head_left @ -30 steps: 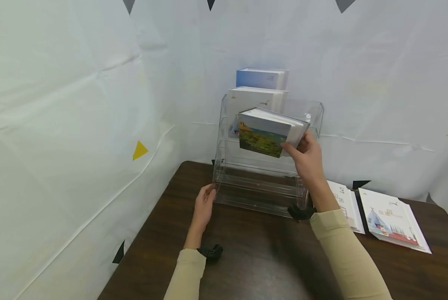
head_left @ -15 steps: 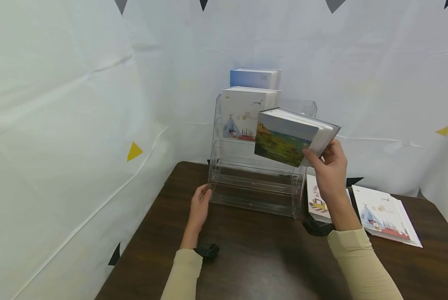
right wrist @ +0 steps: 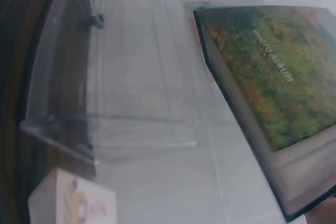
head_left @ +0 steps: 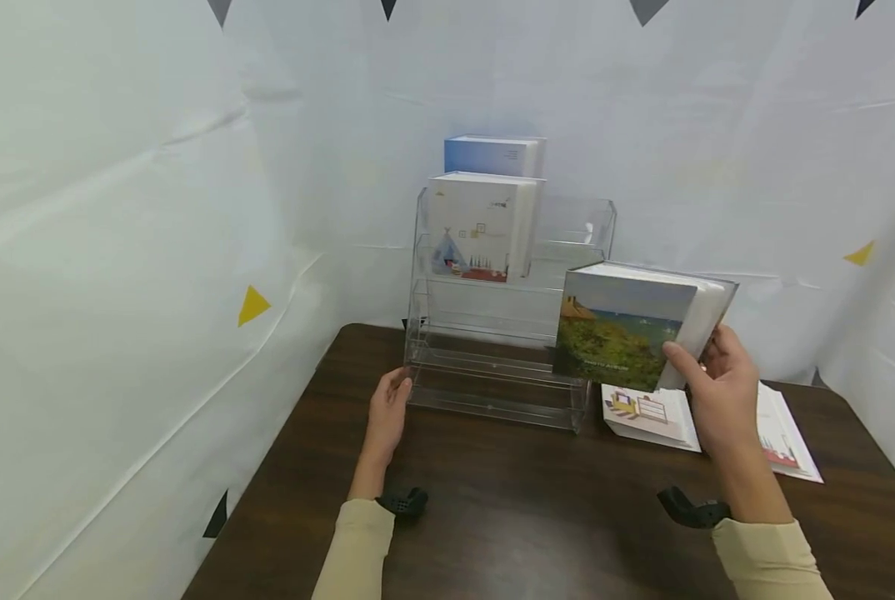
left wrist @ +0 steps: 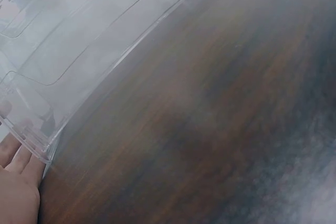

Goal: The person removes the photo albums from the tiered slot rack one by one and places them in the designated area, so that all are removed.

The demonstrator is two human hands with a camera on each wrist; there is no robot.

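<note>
A photo album [head_left: 620,329] with a green-and-blue landscape cover is held by its right edge in my right hand [head_left: 728,400], thumb on the front. It is in the air, right of and in front of the clear tiered rack [head_left: 492,407]. In the right wrist view the album [right wrist: 278,77] appears large, with my hand mostly out of frame. My left hand [head_left: 387,417] touches the rack's lower left corner. In the left wrist view its fingers [left wrist: 21,158] lie fairly straight along the clear side panel. Upper tiers bear a white album [head_left: 468,225] and a blue one [head_left: 481,157] behind.
Right of the rack, a white album with a yellow drawing [head_left: 650,417] lies on the dark wooden table [head_left: 522,517]. Another white album [head_left: 781,437] lies beyond it, partly hidden by my right arm. A white sheet wall [head_left: 680,150] stands close behind the rack.
My right hand has carried the landscape album right and downward, away from the front of the rack, uncovering the white album there. My left hand stays at the rack's corner. The view has shifted slightly right.
</note>
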